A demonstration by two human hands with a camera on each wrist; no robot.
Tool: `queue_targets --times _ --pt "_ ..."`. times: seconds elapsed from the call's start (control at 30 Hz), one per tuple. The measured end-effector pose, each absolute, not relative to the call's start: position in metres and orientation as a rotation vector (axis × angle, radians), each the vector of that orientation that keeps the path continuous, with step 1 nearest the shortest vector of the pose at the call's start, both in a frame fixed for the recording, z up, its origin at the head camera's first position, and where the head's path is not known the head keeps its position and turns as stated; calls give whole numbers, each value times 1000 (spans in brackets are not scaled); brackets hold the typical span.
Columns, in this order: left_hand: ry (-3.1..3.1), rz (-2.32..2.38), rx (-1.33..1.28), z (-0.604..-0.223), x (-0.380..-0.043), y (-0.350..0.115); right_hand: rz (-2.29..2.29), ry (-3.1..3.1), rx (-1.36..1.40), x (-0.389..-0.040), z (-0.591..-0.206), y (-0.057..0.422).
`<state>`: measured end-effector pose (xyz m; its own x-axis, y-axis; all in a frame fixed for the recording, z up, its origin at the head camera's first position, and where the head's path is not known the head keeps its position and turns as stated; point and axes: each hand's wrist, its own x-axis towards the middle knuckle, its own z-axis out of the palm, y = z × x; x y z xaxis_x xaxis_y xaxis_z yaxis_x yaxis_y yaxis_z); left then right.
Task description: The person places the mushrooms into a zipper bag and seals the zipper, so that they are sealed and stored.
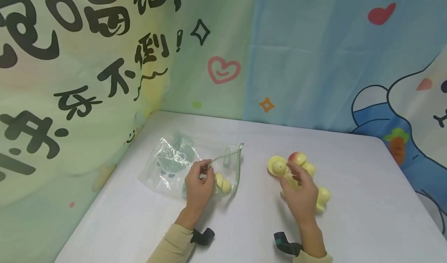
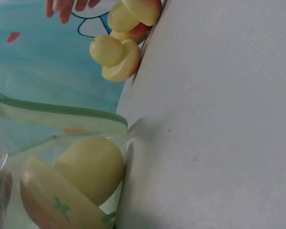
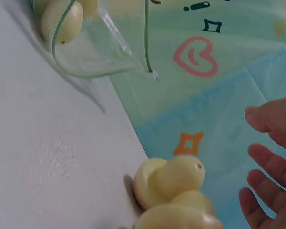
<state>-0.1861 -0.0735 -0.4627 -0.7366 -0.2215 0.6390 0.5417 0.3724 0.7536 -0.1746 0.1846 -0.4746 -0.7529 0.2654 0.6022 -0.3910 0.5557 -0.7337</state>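
Note:
My left hand [image 1: 198,185] pinches the upper edge of a clear plastic zip bag [image 1: 153,179] with a green strip along its mouth. The bag lies with its mouth spread toward the right. Inside it, near the mouth, sit pale-yellow rounded pieces [image 1: 226,186] resembling toy peach halves with ball-like lumps. My right hand [image 1: 303,197] hovers over similar loose pieces [image 1: 278,166], partly hiding them. Its fingers [image 3: 264,160] are spread and loosely bent, with nothing between them in the right wrist view. One loose piece [image 1: 297,157] shows a red blush.
A white-covered table [image 1: 251,232] carries everything. Another yellow piece [image 1: 324,196] lies just right of my right hand. Printed cloth [image 1: 300,73] hangs along the back and left side of the table. Dark wrist-worn devices [image 1: 203,237] sit by both sleeves.

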Motion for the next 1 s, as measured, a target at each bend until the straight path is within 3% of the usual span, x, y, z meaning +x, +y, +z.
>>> queue_targets --times 0.5,1.0 --pt "-1945 -1411 -220 -457 -186 -75 893 -2515 -324 -165 -470 191" --pt "-1969 -1454 -217 -457 -185 -75 760 -2752 -360 -163 -480 195"
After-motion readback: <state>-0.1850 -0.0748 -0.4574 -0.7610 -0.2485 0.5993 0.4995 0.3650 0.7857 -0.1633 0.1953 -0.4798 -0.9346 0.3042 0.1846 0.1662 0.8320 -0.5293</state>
